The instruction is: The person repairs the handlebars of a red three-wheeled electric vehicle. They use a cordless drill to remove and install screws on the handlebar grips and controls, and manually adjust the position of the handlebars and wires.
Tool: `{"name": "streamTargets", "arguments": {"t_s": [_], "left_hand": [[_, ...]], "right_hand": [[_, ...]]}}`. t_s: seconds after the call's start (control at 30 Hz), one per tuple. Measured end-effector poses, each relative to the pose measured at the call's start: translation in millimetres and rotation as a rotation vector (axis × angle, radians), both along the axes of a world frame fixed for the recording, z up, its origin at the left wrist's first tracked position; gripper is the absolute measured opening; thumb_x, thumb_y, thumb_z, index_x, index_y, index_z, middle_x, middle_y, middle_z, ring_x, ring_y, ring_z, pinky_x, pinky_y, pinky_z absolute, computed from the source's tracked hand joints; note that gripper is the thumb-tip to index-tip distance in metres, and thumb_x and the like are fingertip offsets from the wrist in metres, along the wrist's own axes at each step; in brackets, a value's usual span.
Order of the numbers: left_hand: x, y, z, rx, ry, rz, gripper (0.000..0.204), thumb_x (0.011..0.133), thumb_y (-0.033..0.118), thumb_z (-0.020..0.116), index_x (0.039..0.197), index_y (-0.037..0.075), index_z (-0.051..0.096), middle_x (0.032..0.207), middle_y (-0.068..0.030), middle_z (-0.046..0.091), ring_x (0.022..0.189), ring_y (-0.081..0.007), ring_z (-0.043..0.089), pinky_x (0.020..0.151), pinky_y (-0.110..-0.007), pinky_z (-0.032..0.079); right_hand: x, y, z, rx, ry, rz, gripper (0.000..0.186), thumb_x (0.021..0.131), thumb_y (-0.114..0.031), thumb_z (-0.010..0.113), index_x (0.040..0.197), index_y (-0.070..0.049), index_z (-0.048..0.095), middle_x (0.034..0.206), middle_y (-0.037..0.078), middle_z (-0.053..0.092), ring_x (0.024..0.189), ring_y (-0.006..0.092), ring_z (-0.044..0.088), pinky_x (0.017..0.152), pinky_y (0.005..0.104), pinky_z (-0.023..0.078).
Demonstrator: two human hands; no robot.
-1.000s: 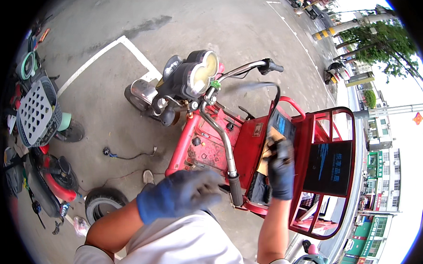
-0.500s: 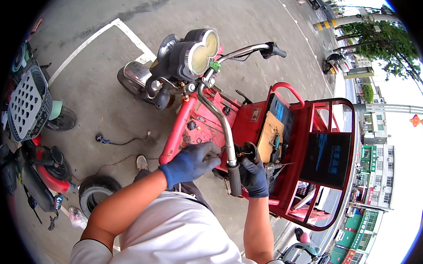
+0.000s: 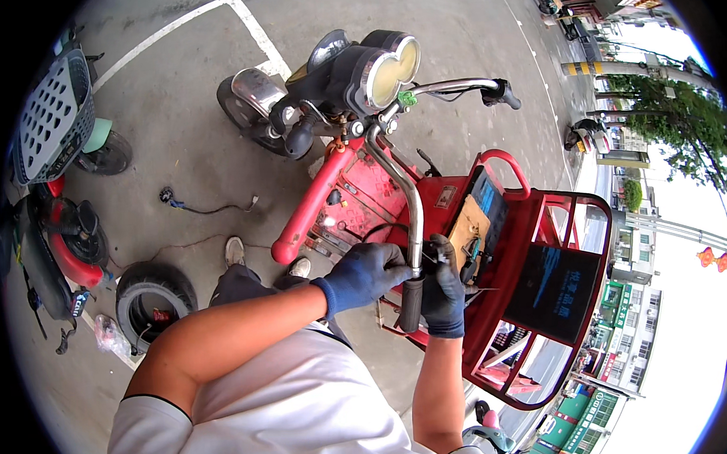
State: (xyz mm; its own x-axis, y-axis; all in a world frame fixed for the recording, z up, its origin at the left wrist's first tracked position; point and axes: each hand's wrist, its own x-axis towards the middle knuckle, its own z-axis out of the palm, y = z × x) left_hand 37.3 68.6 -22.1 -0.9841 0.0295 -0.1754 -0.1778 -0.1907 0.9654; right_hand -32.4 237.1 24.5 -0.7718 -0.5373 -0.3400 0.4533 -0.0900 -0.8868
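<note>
A red electric tricycle (image 3: 450, 193) has a chrome handlebar (image 3: 409, 199) with a black grip (image 3: 412, 304). My left hand (image 3: 365, 275), in a blue and dark work glove, is closed at the bar just above the grip. My right hand (image 3: 442, 292), gloved alike, is closed at the bar's other side on a small dark part that I cannot make out. Beside it, brown cardboard (image 3: 469, 227) with tools (image 3: 471, 254) lies on the black seat (image 3: 489, 194). The black twin headlamp housing (image 3: 386, 76) is above the bar. What my left fingers hold is hidden.
A loose tire (image 3: 154, 306), a plastic bag (image 3: 109, 336) and a cable (image 3: 211, 208) lie on the pavement at left. Scooters (image 3: 76, 257) with a grey basket (image 3: 51, 118) stand there. More parked scooters (image 3: 588, 137), a striped pole (image 3: 614, 68) and shopfronts are at right.
My right hand has come down from above the seat to the handlebar by the grip. My left hand has moved up to the bar and closed. The view has shifted.
</note>
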Motion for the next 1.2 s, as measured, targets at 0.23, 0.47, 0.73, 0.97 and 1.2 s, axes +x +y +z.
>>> {"name": "streamTargets", "arguments": {"t_s": [0.23,0.47,0.73,0.97,1.2], "left_hand": [[-0.5,4.7,-4.4,0.089,0.006,0.026,0.019,0.087,0.019,0.068,0.088,0.001,0.065,0.076,-0.0068,0.067,0.071,-0.0096,0.061,0.067,-0.029,0.051],[2.8,10.6,-33.2,0.251,0.01,0.022,0.019,0.092,0.018,0.064,0.099,0.001,0.064,0.082,-0.0036,0.065,0.074,-0.0096,0.06,0.069,-0.027,0.051],[-2.9,21.9,-56.9,0.958,-0.248,0.005,0.037,0.091,0.013,0.057,0.127,0.006,0.053,0.107,-0.0036,0.06,0.091,-0.0123,0.061,0.081,-0.029,0.051],[-14.9,32.0,-51.8,0.944,-0.051,-0.033,0.025,0.089,0.016,0.061,0.112,0.008,0.059,0.097,-0.0014,0.064,0.09,-0.0106,0.06,0.082,-0.029,0.049],[8.7,12.8,-15.6,-0.012,0.182,0.126,0.024,0.085,0.025,0.068,0.095,0.005,0.058,0.086,-0.0118,0.065,0.077,-0.0255,0.065,0.07,-0.037,0.051]], "right_hand": [[-8.9,7.4,-5.6,-0.059,-0.041,0.156,0.053,0.088,-0.027,0.07,0.132,-0.01,0.047,0.12,0.01,0.056,0.11,0.0245,0.058,0.096,0.0418,0.049],[7.9,-10.6,1.3,0.371,0.294,0.119,0.057,0.103,-0.047,0.036,0.136,-0.001,0.044,0.121,0.01,0.058,0.104,0.0167,0.058,0.092,0.0335,0.049],[23.4,-22.3,12.4,0.629,0.295,-0.038,0.063,0.103,-0.052,0.029,0.132,0.001,0.049,0.116,0.011,0.06,0.1,0.0172,0.059,0.09,0.0316,0.048],[28.0,-27.4,7.2,0.604,0.258,-0.166,0.055,0.102,-0.053,0.035,0.116,-0.006,0.059,0.094,0.002,0.064,0.079,0.0113,0.058,0.075,0.0265,0.047],[25.5,-31.3,8.8,0.633,0.47,-0.048,0.061,0.105,-0.048,0.028,0.127,0.003,0.05,0.105,0.011,0.065,0.089,0.0178,0.062,0.084,0.0335,0.049]]}}
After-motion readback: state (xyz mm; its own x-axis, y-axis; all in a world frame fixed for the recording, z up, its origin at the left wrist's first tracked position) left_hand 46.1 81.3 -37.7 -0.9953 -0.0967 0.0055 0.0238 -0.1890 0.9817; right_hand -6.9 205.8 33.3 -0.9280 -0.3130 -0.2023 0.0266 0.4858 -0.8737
